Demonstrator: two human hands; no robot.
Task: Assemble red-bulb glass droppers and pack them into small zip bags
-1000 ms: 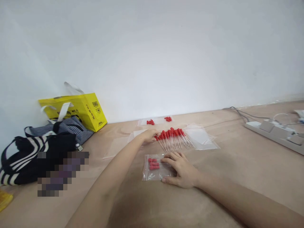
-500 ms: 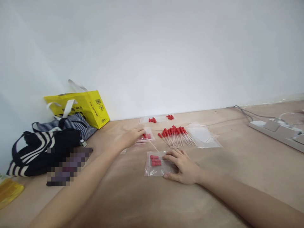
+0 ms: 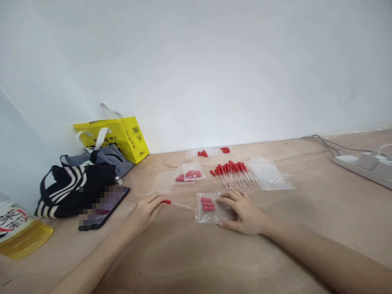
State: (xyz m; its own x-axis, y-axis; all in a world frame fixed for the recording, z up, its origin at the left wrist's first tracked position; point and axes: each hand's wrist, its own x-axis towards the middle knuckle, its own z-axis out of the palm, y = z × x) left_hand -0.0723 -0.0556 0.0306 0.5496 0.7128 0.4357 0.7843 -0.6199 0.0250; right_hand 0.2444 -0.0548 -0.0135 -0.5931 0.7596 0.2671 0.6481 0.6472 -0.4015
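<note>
My left hand (image 3: pixel 148 210) pinches the red bulb of a clear dropper (image 3: pixel 180 205), whose thin tip points right at the edge of a small zip bag (image 3: pixel 203 216). Inside that bag lie several droppers with red bulbs (image 3: pixel 208 204). My right hand (image 3: pixel 240 212) rests on the bag's right side, thumb and fingers apart. Behind it a fan of loose red-topped droppers (image 3: pixel 232 173) lies on the table. Filled bags (image 3: pixel 193 171) with red bulbs overlap behind the left hand.
Flat clear bags (image 3: pixel 269 175) lie right of the fan. More red bulbs (image 3: pixel 202 153) sit near the wall. At the left are a yellow bag (image 3: pixel 130 139), a black bag (image 3: pixel 76 188), a phone (image 3: pixel 113 208) and an oil bottle (image 3: pixel 27 237). A power strip (image 3: pixel 364 169) is at the right.
My left hand has moved back toward me and left from the filled bags, and the dropper is now nearly level at the bag's edge. The whole view has shifted slightly.
</note>
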